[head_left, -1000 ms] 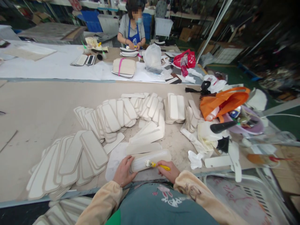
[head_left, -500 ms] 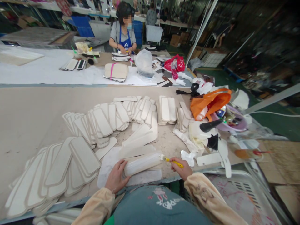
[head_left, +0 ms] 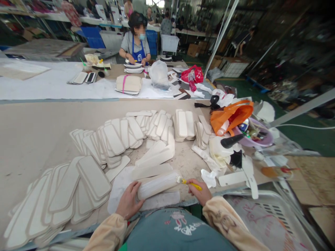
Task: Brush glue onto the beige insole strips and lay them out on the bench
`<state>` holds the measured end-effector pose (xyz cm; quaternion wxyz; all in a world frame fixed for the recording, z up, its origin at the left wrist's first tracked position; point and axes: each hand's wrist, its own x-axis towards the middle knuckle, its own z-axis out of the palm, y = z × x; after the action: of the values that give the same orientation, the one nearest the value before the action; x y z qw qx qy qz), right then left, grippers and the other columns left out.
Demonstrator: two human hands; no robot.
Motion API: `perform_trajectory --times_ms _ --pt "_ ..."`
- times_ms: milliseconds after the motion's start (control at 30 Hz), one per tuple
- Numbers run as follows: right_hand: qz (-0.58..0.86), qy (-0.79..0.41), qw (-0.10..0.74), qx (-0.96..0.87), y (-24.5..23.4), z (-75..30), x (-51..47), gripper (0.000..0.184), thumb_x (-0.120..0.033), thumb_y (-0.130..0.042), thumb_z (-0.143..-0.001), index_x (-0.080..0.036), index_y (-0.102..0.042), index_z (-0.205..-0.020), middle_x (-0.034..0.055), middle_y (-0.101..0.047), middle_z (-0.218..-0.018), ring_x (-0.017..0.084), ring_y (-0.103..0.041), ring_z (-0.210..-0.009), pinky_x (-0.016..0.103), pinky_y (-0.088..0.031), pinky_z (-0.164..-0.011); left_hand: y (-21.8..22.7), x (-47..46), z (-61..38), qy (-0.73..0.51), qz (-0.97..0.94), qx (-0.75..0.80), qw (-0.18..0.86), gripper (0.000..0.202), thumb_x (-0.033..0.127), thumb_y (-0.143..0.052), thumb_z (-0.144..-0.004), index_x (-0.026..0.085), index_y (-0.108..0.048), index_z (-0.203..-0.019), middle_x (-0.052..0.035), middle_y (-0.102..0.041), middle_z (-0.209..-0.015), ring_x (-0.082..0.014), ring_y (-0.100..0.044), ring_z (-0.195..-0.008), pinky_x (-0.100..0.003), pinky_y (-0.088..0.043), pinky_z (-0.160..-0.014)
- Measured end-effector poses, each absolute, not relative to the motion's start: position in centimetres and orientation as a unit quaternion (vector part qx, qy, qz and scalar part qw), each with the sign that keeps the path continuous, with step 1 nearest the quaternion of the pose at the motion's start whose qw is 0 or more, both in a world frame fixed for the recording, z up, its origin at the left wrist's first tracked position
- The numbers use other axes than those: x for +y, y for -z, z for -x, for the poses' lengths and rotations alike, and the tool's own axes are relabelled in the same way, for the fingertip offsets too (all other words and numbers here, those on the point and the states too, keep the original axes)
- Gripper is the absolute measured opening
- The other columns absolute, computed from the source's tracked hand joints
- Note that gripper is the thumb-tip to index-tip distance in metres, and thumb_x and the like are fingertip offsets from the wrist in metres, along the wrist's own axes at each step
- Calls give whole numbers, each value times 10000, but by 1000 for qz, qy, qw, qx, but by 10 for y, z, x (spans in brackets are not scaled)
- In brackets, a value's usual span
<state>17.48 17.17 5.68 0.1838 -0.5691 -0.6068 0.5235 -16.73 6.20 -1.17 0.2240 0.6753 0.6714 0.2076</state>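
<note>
My left hand (head_left: 130,199) grips the left end of a long pale panel (head_left: 158,185), thumb at its near edge and fingers at its far edge. A white, wet-looking coating covers much of the panel's top. My right hand (head_left: 200,192) is closed round the yellow handle of a brush (head_left: 193,184). White stuff clings to the bristles, which touch the panel near its right end. Under and beside the panel lie more pale strips (head_left: 151,170) and a white sheet (head_left: 115,198).
Fanned stacks of rounded panels (head_left: 94,176) spread over the left and middle of the table. To the right are an orange bag (head_left: 231,116), a purple basin (head_left: 261,141), a white container (head_left: 220,148) and a bottle of amber liquid (head_left: 272,172). A co-worker (head_left: 136,42) works across the table.
The whole view has shifted slightly. The brush stays at the panel's right end, and both hands keep their hold. The co-worker's hands have moved a little.
</note>
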Motion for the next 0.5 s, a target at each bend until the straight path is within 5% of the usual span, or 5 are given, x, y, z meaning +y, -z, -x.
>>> perform_trajectory --times_ms 500 --pt "604 -465 262 -591 -65 -181 165 314 -486 -489 -768 -225 -635 -861 -3 -585 -546 172 -553 -481 290 -472 -475 1 58 171 -197 -680 675 208 700 353 -697 -624 189 -470 -1266 -153 -478 -1293 -314 -498 -1161 -494 -436 -977"
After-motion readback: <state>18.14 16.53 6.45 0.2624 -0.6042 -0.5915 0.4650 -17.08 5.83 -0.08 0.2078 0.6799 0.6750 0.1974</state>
